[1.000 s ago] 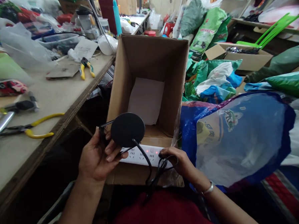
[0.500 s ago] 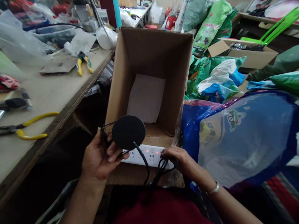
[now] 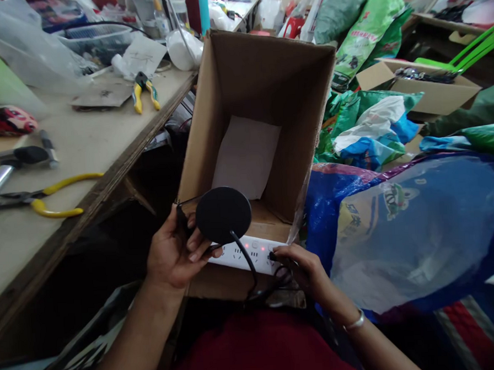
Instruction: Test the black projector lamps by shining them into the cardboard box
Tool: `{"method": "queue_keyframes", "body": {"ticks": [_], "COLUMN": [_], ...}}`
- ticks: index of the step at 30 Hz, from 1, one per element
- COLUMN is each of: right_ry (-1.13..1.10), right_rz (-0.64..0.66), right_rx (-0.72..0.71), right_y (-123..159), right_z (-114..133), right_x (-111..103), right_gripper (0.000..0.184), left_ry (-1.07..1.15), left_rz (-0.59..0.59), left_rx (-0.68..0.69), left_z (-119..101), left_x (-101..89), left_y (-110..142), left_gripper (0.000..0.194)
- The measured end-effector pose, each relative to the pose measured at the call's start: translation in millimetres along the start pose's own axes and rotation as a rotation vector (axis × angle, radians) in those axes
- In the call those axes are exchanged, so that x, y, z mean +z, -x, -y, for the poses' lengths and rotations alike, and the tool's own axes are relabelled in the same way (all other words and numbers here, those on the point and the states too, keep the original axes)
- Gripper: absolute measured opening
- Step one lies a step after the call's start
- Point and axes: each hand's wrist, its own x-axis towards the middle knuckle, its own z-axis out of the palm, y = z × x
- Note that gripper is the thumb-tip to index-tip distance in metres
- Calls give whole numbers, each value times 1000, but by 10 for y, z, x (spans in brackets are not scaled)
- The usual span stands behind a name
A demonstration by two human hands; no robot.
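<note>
My left hand (image 3: pixel 174 255) grips a round black disc-shaped device (image 3: pixel 223 214) by its thin frame, holding it over the near edge of an open cardboard box (image 3: pixel 262 85). A black cable (image 3: pixel 248 262) runs from the disc down toward my lap. My right hand (image 3: pixel 303 267) pinches the cable's black plug at the right end of a white power strip (image 3: pixel 250 254), whose red lights glow. The strip lies across the box's near flap. A white sheet (image 3: pixel 248 157) lies at the bottom of the box.
A workbench (image 3: pixel 83 155) runs along the left, with yellow-handled pliers (image 3: pixel 53 198), a hammer (image 3: pixel 6 167), smaller pliers (image 3: pixel 145 91) and clutter. A large blue and clear plastic sack (image 3: pixel 410 226) sits at right. Green bags and another cardboard box (image 3: pixel 419 87) lie behind.
The view has shifted a little, so everything sits slightly right and higher. My right hand has drawn closer onto the strip's right end. My left hand keeps hold of the disc.
</note>
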Motion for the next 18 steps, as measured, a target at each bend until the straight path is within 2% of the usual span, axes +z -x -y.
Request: {"method": "queue_keyframes", "body": {"ticks": [3, 6, 9, 12, 18], "right_ry": [-8, 25, 104, 171, 46], "right_rz": [-54, -52, 64, 160, 54], "right_rx": [68, 49, -11, 26, 55], "right_y": [-1, -30, -75, -89, 21], "right_z": [-27, 61, 196, 246, 69], "right_x": [27, 34, 44, 83, 180], "right_gripper": [18, 16, 21, 20, 21], "left_ry": [9, 23, 42, 63, 101], "left_rz": [-13, -19, -12, 1, 20], "left_rx": [-4, -5, -16, -17, 60], "left_z": [15, 33, 59, 75, 38], "left_x": [14, 24, 39, 81, 163], "left_y": [9, 11, 0, -15, -93], "left_gripper": [69, 68, 68, 68, 69]}}
